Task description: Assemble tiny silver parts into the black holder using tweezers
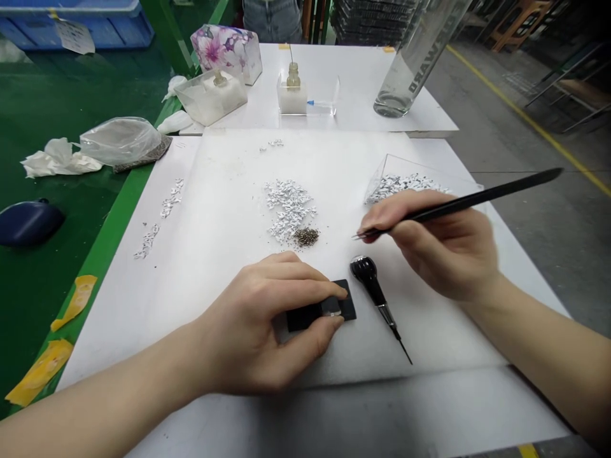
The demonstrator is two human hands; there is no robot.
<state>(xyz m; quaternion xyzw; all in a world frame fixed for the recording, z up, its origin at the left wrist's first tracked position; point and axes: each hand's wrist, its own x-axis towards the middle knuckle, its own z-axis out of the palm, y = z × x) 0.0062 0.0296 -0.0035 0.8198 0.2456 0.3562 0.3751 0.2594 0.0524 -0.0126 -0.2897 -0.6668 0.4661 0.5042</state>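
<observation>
My left hand (pixel 281 318) is closed around a small black block (pixel 347 300) lying on the white foam sheet (pixel 229 210), thumb and forefinger at its raised middle. A small shiny piece shows between those fingertips, too small to name. In my right hand (pixel 439 248) are black tweezers (pixel 468 203), their fine tips pointing left above the sheet. Between the hands lies a screwdriver (pixel 375 289) with a round black handle, its thin tip toward me. Beyond my left hand, a heap of small silvery-white parts (pixel 289 207) touches a pile of tiny brown screw-like pieces (pixel 306 237).
An open clear box (pixel 410 181) of small parts lies behind my right hand. Further back stand a glass bottle in a clear holder (pixel 293 95), a white tub (pixel 212 98), a flowered tissue box (pixel 226 54) and a tall clear tumbler (pixel 405 70). A person (pixel 272 19) stands beyond.
</observation>
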